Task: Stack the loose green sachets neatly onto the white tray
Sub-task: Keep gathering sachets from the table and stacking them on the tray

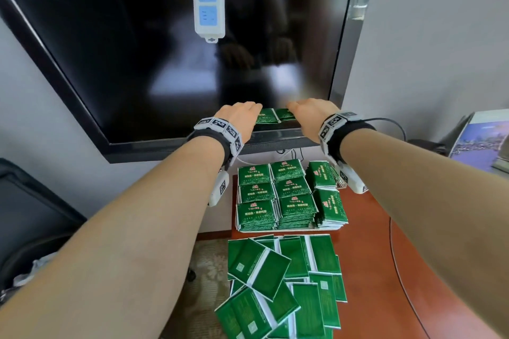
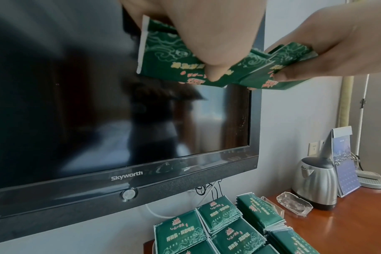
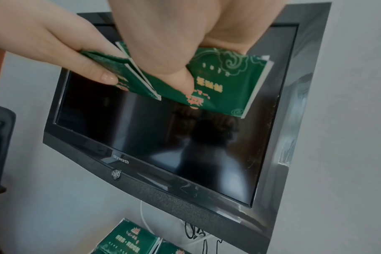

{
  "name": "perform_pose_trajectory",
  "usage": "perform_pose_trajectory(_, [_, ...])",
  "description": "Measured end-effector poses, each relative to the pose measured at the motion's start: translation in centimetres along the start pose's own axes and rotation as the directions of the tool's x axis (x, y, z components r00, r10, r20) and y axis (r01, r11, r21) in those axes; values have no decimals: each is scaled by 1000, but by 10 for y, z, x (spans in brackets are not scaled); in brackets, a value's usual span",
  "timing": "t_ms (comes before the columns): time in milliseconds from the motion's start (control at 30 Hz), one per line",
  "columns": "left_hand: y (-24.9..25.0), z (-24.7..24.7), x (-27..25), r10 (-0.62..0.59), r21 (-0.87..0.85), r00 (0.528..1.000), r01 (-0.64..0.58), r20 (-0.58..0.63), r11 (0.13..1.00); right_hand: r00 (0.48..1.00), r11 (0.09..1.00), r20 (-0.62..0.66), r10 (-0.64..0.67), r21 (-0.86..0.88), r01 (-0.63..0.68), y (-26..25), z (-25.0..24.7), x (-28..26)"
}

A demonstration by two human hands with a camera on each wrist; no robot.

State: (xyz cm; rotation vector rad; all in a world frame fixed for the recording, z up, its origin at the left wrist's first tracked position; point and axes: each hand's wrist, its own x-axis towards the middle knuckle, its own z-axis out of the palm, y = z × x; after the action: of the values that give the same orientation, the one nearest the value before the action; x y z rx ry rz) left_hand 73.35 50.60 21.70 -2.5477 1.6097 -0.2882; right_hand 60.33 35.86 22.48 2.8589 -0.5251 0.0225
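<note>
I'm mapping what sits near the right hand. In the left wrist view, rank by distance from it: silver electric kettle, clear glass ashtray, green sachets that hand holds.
1. Green sachets, pinched in the right hand, upper right.
2. Silver electric kettle, on the wooden desk below, by the wall.
3. Clear glass ashtray, lower, left of the kettle.

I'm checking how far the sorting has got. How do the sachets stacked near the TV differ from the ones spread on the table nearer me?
The stacked sachets sit in squared piles in rows, printed fronts with red and white lettering facing up. The loose sachets lie scattered and overlapping at mixed angles, mostly showing plainer backs with a small white code square. Both groups are the same green, white-edged packets on the wooden table.
</note>
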Motion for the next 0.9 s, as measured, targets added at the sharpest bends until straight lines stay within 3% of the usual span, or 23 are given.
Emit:
perform_pose_trajectory(233, [-13,49,29,0,-31,995,3,96,1000,998,998,66,-21,63,17,1,44,38])
perform_pose_trajectory(567, [13,181,46,44,-87,964,-22,263,996,974,976,214,-78,214,31,-5,177,59])
perform_pose_trajectory(767, [33,255,34,39,-165,922,27,386,986,923,983,365,-118,174,57,-6,256,49])
perform_pose_trajectory(900, [40,285,31,39,-168,916,32,399,985,891,986,436,-129,153,68,-8,286,45])
